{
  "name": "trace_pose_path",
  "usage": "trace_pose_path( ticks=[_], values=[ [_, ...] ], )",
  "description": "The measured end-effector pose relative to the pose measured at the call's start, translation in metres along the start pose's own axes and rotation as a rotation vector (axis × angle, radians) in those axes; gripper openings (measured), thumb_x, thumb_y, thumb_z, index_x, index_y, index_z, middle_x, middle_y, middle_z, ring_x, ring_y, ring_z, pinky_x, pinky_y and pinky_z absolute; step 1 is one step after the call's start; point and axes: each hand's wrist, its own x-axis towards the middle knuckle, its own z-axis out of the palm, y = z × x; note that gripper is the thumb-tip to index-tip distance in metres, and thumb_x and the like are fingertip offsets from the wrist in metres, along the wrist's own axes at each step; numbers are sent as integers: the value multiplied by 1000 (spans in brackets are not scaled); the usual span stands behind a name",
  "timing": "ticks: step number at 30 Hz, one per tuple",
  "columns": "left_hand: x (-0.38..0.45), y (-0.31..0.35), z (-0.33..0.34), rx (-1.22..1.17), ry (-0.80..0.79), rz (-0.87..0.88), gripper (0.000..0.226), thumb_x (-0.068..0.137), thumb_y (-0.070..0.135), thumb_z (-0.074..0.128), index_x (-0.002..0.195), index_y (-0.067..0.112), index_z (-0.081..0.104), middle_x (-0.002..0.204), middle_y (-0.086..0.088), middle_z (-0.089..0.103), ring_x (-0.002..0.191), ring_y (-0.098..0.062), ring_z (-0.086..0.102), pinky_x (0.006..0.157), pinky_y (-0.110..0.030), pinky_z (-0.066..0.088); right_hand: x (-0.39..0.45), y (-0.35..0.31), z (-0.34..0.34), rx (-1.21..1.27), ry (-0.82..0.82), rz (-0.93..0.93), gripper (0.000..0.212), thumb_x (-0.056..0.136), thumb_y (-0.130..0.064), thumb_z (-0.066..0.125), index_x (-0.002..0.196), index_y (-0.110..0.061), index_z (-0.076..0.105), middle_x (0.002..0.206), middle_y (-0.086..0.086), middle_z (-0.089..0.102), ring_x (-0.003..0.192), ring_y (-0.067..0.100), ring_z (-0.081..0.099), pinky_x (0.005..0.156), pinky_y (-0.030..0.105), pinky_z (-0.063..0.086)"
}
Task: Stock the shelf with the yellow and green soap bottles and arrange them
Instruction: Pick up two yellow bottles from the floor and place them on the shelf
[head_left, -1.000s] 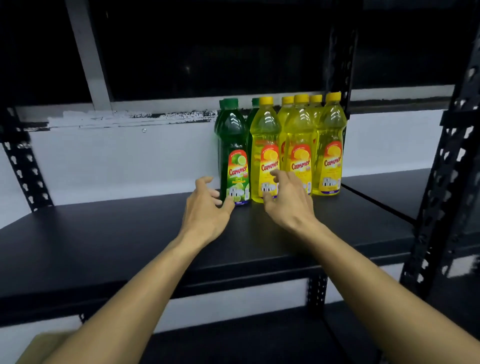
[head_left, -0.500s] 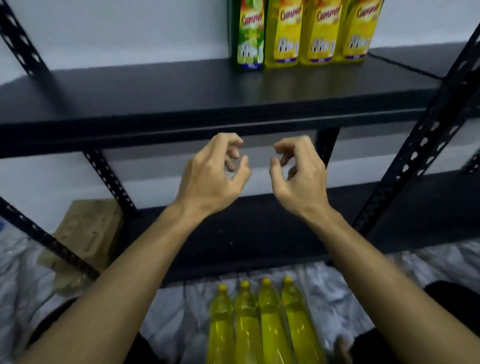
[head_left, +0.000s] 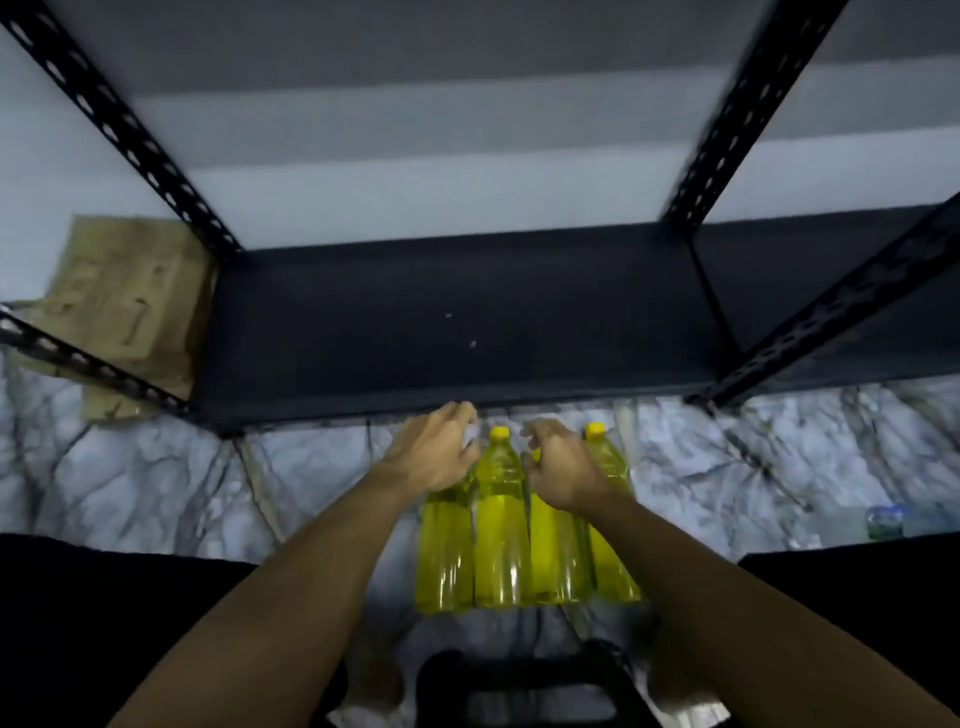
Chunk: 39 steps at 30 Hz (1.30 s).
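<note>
- Four yellow soap bottles (head_left: 524, 525) lie side by side on the marbled floor (head_left: 156, 483), caps toward the rack, just near of the bottom shelf (head_left: 457, 322).
- The left hand (head_left: 431, 457) hovers over the leftmost bottle's neck, fingers apart and curled, holding nothing.
- The right hand (head_left: 563, 467) sits over the third bottle's neck, likewise loose and empty.
- I'd guess each hand means to take one bottle by the neck.
- A cardboard box (head_left: 119, 312) leans far left.
</note>
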Motion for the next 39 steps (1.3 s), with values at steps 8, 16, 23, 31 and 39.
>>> trace_pose_path(
  ticks=[8,16,23,31,39],
  values=[
    [0,-45,85,-101,-263,-267,71,91,48,54,145,13,24,134,-15,45,117,-38,54,91,-45,45,6,17,91,-70,-401,268,77,95,-29,54,149,4,10,143,25,38,125,36,48,92,37,44],
    [1,-69,119,-234,-365,-318,59,98,36,48,144,12,21,133,-18,46,115,-40,54,91,-48,48,24,-8,134,-179,-314,446,100,93,-54,48,147,7,-10,151,27,22,132,39,36,101,40,40],
    [-3,-82,131,-326,-350,-313,55,98,28,46,144,11,22,130,-19,50,111,-37,56,90,-47,48,39,-10,139,-184,-230,558,106,91,-55,53,147,4,-14,141,22,40,124,33,44,94,36,43],
    [6,-87,150,-537,-335,-627,78,80,61,64,132,13,31,121,-9,62,112,-29,60,88,-38,52,15,2,121,79,-80,638,122,74,-63,69,152,-6,-4,145,14,37,133,31,36,97,40,42],
    [17,-61,168,-492,-418,-751,130,61,70,77,150,3,10,143,-17,46,125,-36,51,97,-42,48,7,18,98,424,73,784,95,47,-36,91,124,-6,45,121,10,58,111,30,57,87,43,52]
  ],
)
